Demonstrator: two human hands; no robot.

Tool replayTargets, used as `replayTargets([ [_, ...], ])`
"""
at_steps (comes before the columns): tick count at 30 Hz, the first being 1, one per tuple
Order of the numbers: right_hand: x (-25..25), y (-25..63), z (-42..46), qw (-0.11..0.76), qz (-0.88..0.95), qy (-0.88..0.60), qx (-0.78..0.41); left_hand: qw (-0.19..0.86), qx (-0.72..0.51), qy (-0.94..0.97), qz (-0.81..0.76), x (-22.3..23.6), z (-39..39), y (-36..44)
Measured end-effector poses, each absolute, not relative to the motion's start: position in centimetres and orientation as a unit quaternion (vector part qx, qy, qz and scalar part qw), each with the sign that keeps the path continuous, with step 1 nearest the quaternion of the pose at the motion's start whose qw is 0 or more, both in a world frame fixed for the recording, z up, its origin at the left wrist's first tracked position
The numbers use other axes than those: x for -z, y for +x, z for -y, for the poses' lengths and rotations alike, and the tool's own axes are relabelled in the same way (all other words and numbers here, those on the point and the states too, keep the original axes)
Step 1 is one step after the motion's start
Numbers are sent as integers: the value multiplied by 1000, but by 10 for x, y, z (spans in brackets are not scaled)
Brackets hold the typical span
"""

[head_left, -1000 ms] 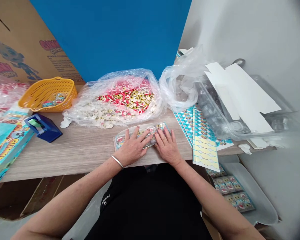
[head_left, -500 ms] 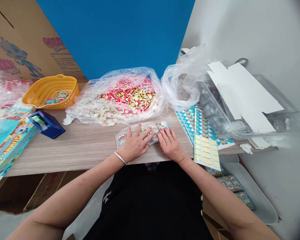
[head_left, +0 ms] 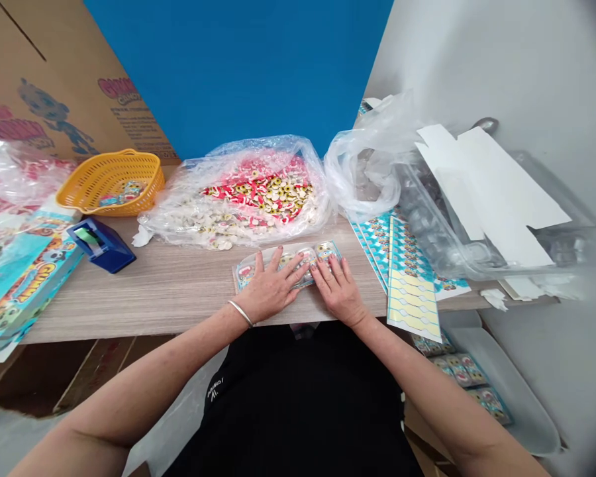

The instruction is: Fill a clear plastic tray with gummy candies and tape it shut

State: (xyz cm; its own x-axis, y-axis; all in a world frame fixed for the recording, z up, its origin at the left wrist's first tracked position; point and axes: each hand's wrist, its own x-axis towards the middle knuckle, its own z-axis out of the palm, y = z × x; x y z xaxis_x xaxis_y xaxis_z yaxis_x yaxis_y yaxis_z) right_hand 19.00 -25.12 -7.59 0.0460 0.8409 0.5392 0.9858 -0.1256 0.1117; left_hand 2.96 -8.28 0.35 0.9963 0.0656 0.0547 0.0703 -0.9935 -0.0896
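A clear blister pack (head_left: 308,262) with several rounded pockets of gummy candy lies on the table near its front edge. On its left part rests my left hand (head_left: 271,288), palm down with fingers spread, a silver bangle at the wrist. My right hand (head_left: 338,291) lies flat over the pack's right end, fingertips on the plastic. Neither hand grips anything. Both hands cover much of the pack's lower side. Right of my right hand are printed label sheets (head_left: 412,285), blue and yellow, overhanging the front edge.
An open plastic bag of gummies (head_left: 263,192) lies behind my hands. To the left are a yellow basket (head_left: 112,182), a blue tape dispenser (head_left: 102,245) and a printed candy box (head_left: 34,278). A clear bin (head_left: 447,258) with white card (head_left: 491,185) stands right. Below is a grey tray (head_left: 531,411) of filled packs.
The view has shifted a little, so the table items sit slightly farther right. My hands stay flat on the blister pack, with only slight finger movement.
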Motion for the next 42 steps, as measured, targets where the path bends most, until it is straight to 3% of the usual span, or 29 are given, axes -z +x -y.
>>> replayTargets([
  [7, 71, 191, 250, 147, 652, -695, 266, 45, 31, -998, 40, -5, 85, 30],
  [14, 74, 185, 245, 215, 605, -724, 252, 35, 34, -998, 43, -10, 86, 27],
  [36, 68, 190, 249, 187, 650, -696, 240, 22, 97, -990, 97, 5, 98, 25],
  [42, 78, 218, 256, 218, 693, -647, 230, 104, 186, -970, 119, 8, 96, 12],
])
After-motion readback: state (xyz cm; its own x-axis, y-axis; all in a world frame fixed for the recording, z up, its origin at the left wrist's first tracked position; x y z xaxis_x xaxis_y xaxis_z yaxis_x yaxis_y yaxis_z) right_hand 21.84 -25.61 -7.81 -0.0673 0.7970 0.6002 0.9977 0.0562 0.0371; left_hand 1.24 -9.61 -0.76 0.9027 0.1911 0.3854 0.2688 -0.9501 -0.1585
